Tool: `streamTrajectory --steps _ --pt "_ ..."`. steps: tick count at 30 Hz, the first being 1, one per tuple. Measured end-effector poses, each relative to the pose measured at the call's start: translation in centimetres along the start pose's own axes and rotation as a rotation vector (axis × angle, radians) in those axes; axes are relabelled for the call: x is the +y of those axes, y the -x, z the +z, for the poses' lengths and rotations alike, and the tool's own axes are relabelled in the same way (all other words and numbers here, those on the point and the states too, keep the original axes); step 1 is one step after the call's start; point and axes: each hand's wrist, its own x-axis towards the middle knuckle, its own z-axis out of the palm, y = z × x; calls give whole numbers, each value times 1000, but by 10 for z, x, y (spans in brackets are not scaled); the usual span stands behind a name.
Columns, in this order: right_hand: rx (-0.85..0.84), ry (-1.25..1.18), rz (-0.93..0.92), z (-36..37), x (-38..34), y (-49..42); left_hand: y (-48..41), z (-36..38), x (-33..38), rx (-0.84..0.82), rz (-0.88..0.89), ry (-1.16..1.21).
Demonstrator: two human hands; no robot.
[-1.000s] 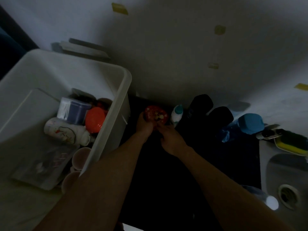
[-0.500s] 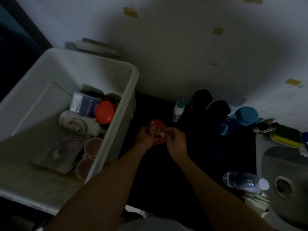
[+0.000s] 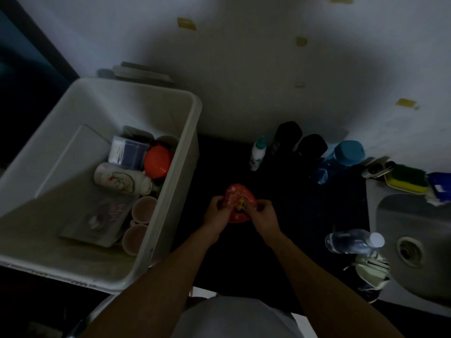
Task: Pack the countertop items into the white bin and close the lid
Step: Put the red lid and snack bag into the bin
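A small red heart-shaped tin [image 3: 238, 198] with a printed picture is held over the dark countertop, just right of the white bin [image 3: 170, 191]. My left hand [image 3: 217, 214] grips its left edge and my right hand [image 3: 262, 217] grips its right edge. The open bin holds an orange lid [image 3: 157, 161], a white printed mug [image 3: 117, 178], a clear box of cotton swabs [image 3: 127, 151], pink cups [image 3: 144, 209] and a flat packet [image 3: 97, 220]. No bin lid can be picked out for certain.
Along the wall stand a small white bottle [image 3: 257, 153], two black containers [image 3: 285, 140], and a blue bottle [image 3: 341, 158]. A clear water bottle [image 3: 351, 241] lies near the sink [image 3: 415, 240]. A yellow-green sponge [image 3: 406, 179] sits behind the sink.
Both hands have drawn the red tin away from the wall toward me, off the counter. The view has pulled back, showing more of the bin and the sink.
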Motion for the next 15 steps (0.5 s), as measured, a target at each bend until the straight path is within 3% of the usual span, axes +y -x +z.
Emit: streamTrajectory --steps 15 --pt "240 -409 -354 -17 -114 78 69 -16 108 -151 413 113"
